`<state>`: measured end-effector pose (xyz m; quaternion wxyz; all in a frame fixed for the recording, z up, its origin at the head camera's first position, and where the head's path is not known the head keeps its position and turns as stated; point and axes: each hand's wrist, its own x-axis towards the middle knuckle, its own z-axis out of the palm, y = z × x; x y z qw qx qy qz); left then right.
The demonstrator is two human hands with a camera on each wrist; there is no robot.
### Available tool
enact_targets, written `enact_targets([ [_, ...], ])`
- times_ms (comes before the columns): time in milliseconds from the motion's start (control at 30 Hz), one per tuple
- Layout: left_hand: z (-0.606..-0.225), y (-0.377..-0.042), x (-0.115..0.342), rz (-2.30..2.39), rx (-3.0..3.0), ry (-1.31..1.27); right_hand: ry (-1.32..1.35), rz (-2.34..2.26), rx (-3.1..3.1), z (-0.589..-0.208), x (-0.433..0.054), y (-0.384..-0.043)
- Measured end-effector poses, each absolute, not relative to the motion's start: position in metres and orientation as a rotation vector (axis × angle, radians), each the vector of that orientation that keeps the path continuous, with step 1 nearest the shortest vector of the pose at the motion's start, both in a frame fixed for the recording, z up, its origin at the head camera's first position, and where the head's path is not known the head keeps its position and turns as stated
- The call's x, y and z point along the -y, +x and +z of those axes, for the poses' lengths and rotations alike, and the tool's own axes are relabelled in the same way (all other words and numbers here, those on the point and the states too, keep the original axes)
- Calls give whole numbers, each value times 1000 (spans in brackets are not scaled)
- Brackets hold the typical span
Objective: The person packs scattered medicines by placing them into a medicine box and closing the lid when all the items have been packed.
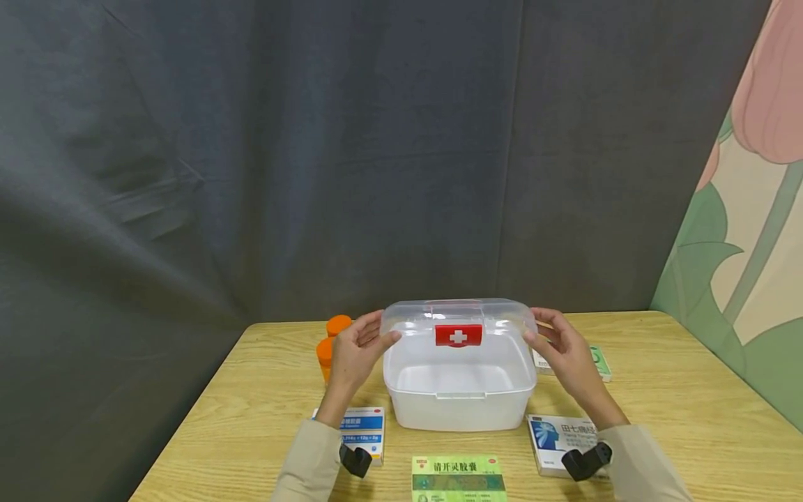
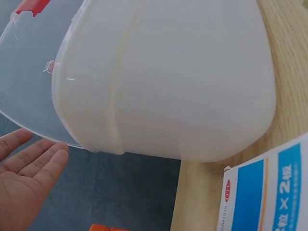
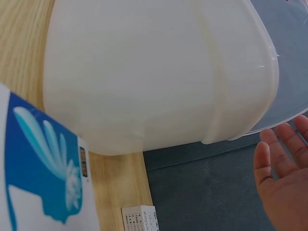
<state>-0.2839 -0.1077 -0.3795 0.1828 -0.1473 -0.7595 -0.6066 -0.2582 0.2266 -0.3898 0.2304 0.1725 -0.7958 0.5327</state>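
A white plastic first-aid box stands at the middle of the table. Its clear lid is raised, showing the bare white inside, and a red latch with a white cross hangs at the lid's front. My left hand holds the lid's left side, thumb toward the front and fingers behind. On the opposite side, my right hand grips the lid in the same way. Fingertips meet the lid's edge in both wrist views, beside the box wall.
Two orange-capped bottles stand left of the box. A blue-and-white medicine box lies near my left forearm, a green one in front, and a white-and-blue one under my right wrist. Another small carton lies behind my right hand.
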Motion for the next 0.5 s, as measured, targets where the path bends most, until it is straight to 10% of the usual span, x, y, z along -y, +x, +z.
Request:
enact_targets([
  [500,-357,-278,105,-1669,2188,-390,431,1475,2226,-381,-229,-263],
])
